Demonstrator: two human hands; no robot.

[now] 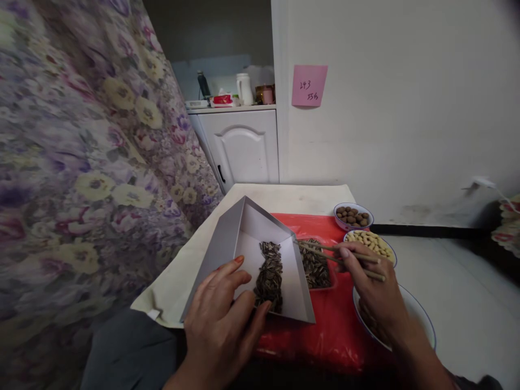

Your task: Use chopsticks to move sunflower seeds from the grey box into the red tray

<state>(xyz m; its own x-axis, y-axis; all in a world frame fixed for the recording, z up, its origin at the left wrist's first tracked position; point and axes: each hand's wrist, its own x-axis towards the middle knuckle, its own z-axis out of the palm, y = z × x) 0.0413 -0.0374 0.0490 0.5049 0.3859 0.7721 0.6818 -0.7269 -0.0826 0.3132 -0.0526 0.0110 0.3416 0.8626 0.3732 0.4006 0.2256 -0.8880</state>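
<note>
My left hand (221,319) grips the near edge of a white cardboard tray (244,227), tilted up, with a pile of sunflower seeds (269,273) lying in its fold. My right hand (376,290) pinches a pair of chopsticks (337,253) whose tips point left over a red dish of sunflower seeds (317,268), close to the tray's right edge.
A red plastic sheet (325,336) covers part of the small cream table (284,192). Bowls of brown nuts (353,215) and peanuts (369,242) stand at the right; another bowl (418,314) sits under my right wrist. A floral curtain (81,162) hangs left; a white cabinet (244,146) stands behind.
</note>
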